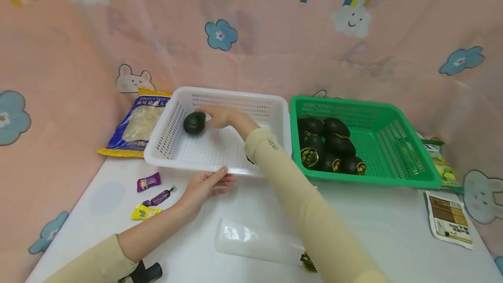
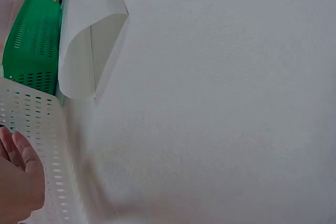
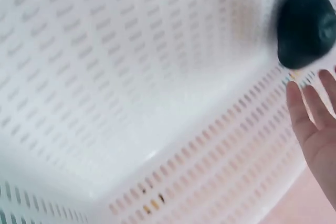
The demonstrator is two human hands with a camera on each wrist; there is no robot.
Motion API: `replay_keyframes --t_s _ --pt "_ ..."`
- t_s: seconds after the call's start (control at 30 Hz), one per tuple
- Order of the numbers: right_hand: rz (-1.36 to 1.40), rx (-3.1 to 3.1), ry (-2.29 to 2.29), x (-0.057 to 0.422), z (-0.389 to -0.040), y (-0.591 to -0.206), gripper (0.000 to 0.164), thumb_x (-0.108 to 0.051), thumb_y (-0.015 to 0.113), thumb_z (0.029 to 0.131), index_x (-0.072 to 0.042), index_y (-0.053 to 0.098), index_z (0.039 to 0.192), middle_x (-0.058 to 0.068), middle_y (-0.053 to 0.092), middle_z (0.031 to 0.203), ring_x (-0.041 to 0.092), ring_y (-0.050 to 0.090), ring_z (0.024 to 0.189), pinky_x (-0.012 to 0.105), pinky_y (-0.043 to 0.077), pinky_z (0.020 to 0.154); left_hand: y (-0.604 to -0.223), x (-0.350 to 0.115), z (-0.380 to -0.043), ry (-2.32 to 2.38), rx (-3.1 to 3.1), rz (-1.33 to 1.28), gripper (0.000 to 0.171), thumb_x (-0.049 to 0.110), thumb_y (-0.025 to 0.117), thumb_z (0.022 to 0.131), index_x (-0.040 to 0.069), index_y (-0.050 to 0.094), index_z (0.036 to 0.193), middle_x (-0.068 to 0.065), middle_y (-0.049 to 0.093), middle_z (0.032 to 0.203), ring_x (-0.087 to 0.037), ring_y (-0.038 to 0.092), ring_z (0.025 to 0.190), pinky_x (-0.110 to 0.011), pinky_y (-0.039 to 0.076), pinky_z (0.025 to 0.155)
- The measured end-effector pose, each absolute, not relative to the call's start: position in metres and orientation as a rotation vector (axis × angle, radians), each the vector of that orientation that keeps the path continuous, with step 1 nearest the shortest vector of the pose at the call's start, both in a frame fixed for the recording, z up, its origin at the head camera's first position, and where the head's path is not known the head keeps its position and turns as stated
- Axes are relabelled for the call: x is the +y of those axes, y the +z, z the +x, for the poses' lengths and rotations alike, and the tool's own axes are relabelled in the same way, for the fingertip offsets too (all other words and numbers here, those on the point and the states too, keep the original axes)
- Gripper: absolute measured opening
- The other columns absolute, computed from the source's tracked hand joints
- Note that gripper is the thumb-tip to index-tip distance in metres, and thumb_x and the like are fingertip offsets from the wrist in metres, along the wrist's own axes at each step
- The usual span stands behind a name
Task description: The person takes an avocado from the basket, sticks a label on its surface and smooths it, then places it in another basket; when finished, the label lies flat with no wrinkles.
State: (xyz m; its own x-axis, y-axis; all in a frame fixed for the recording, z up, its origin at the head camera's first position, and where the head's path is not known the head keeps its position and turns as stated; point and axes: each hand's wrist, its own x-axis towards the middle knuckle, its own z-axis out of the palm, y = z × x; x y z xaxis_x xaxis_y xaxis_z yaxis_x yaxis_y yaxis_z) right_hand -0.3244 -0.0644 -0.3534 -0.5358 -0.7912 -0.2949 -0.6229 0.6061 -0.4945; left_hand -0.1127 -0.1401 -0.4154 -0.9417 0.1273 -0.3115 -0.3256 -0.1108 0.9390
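Observation:
A dark avocado [image 1: 194, 123] sits at the left end of the white basket [image 1: 232, 91]. My right hand [image 1: 220, 116] reaches in beside it; in the right wrist view the fingers [image 3: 300, 111] are extended just below the avocado [image 3: 304, 29], with a small gap between. My left hand [image 1: 206, 189] is at the basket's front rim, thumb up against the edge and fingers loosely extended below it. The left wrist view has this hand [image 2: 21, 177] beside the perforated wall. Several dark avocados [image 1: 339, 145], some with black-and-gold stickers, lie in the green basket [image 1: 408, 143].
A pasta bag [image 1: 143, 123] leans left of the white basket. Candies in purple [image 1: 148, 182] and yellow [image 1: 144, 212] wrappers lie in front. A glossy pale strip [image 1: 255, 239] lies near a round sticker [image 1: 308, 262]. At right are a green packet [image 1: 442, 165] and a brown-and-white packet [image 1: 449, 219].

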Motion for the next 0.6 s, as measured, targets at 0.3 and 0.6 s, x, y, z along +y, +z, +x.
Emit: replay_keyframes --t_s 0.3,0.6 --pt "-1.269 2.327 -0.507 -0.07 -0.321 -0.371 0.041 -0.011 0.057 0.092 -0.01 0.058 0.134 0.006 0.054 0.134 0.02 0.043 0.13 0.027 0.032 0.108 -0.415 -0.138 -0.113 2.105 1.894 -0.218 0.044 0.033 0.06 0.098 -0.008 0.068 0.109 -0.007 0.073 0.097 -0.025 0.066 0.1 -0.029 0.054 0.084" --pt "-1.017 1.862 -0.608 -0.066 -0.311 -0.381 0.062 -0.02 0.073 0.087 -0.019 0.048 0.143 0.003 0.045 0.14 0.016 0.048 0.121 0.034 0.048 0.095 -0.415 -0.138 -0.114 2.11 1.904 -0.221 0.042 0.031 0.059 0.099 -0.009 0.068 0.108 -0.005 0.073 0.095 -0.02 0.064 0.094 -0.03 0.054 0.083"
